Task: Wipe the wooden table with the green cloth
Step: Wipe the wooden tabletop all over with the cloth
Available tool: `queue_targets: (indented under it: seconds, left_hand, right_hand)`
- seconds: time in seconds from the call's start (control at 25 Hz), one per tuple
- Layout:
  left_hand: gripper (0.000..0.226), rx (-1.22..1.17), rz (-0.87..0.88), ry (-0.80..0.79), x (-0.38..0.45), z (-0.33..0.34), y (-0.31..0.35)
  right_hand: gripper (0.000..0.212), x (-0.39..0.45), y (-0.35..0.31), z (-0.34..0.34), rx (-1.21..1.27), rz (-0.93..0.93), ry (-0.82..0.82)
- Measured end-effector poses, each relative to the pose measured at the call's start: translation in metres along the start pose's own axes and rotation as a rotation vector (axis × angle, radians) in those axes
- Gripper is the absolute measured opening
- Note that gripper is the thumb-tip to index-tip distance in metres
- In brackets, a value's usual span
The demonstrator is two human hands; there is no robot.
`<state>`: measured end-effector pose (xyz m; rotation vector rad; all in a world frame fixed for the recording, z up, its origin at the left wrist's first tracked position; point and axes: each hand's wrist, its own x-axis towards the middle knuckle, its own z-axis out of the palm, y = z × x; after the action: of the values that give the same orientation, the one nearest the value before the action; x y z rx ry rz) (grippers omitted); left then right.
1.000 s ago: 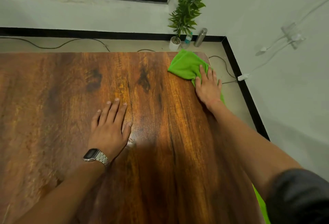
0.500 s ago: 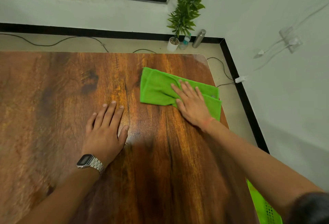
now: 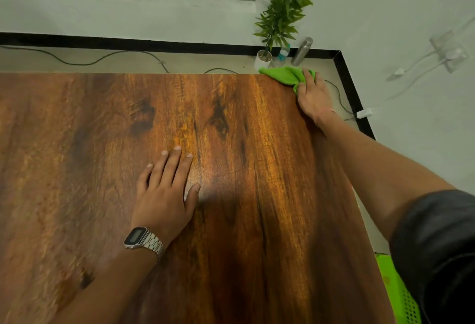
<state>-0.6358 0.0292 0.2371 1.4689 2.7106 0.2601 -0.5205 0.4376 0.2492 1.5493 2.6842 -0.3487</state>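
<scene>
The wooden table [image 3: 90, 143] fills most of the view, dark brown with an orange grain. The green cloth [image 3: 285, 75] lies bunched at the table's far right corner. My right hand [image 3: 312, 96] presses down on the cloth's near end, fingers over it, arm stretched out along the right edge. My left hand [image 3: 167, 190] rests flat on the table's middle with fingers spread, holding nothing; a metal watch is on that wrist.
Beyond the far edge, on the floor by the wall, stand a potted plant [image 3: 280, 20], a small plastic bottle [image 3: 282, 55] and a steel bottle [image 3: 302, 51]. Cables run along the floor. A green plastic basket [image 3: 397, 295] sits below the table's right side.
My right hand has swept the cloth from the table's middle right out to the far right corner, where it has bunched up. My left hand has stayed flat in place.
</scene>
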Motion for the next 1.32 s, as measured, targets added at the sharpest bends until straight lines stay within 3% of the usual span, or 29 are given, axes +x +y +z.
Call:
queue_targets:
  seconds: [0.12,0.36,0.52,0.68,1.0,1.32]
  left_hand:
    - [0.060,0.004,0.006,0.002,0.000,0.002,0.000]
    - [0.066,0.003,-0.005,0.009,-0.002,0.001,0.001]
    - [0.073,-0.052,-0.055,0.046,-0.001,-0.001,0.004]
    - [0.064,-0.106,-0.057,0.109,-0.002,-0.002,0.002]
    - [0.053,-0.184,-0.015,0.120,-0.005,-0.002,-0.001]
    - [0.048,-0.229,-0.031,0.028,-0.008,-0.016,0.001]
  right_hand:
    - [0.052,0.000,-0.038,0.004,0.007,-0.021,0.039]
    - [0.055,-0.064,-0.149,0.039,0.046,-0.320,-0.039]
    - [0.056,-0.132,-0.183,0.059,0.033,-0.486,-0.099]
    - [0.057,-0.212,-0.157,0.064,0.010,-0.615,-0.124]
    - [0.061,-0.340,-0.037,0.051,-0.098,-0.489,-0.134]
    - [0.062,-0.464,-0.050,0.070,-0.101,-0.577,-0.197]
